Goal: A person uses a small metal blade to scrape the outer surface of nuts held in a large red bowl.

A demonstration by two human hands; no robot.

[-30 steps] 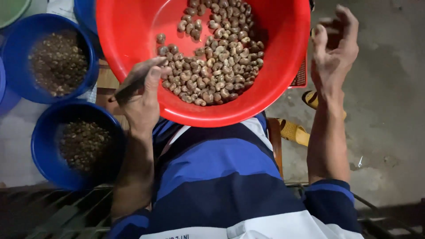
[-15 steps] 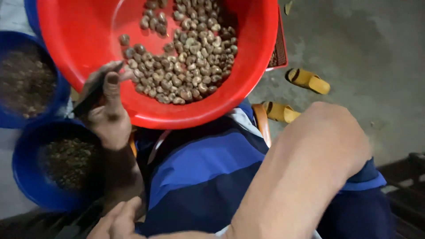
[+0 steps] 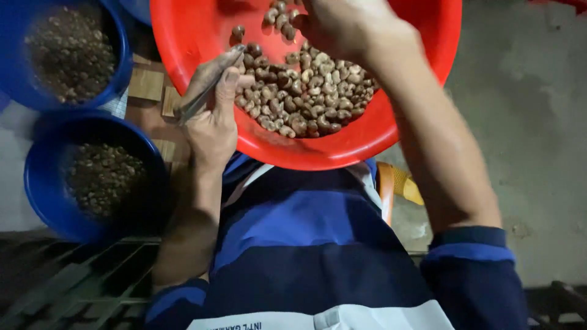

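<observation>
A big red basin (image 3: 189,36) rests on my lap and holds a heap of brown nuts (image 3: 306,101). My left hand (image 3: 214,119) sits on the basin's near left rim, its fingers closed around a thin grey knife-like tool (image 3: 205,82) whose tip points into the nuts. My right hand (image 3: 342,24) reaches down into the basin over the far part of the heap, fingers curled among the nuts; whether it grips any is hidden. My blue striped shirt (image 3: 306,244) fills the lower middle.
Two blue bowls stand at my left: one (image 3: 36,183) near with dark bits, another (image 3: 119,55) farther with brownish bits. Wooden blocks (image 3: 147,85) lie between them. A yellow sandal (image 3: 397,180) shows under the basin on the grey concrete floor (image 3: 526,122). A metal grate (image 3: 79,275) lies at lower left.
My right hand, raised beside the basin a second ago, has swung across the view and come down into the nuts. The left hand stays on the rim with the tool.
</observation>
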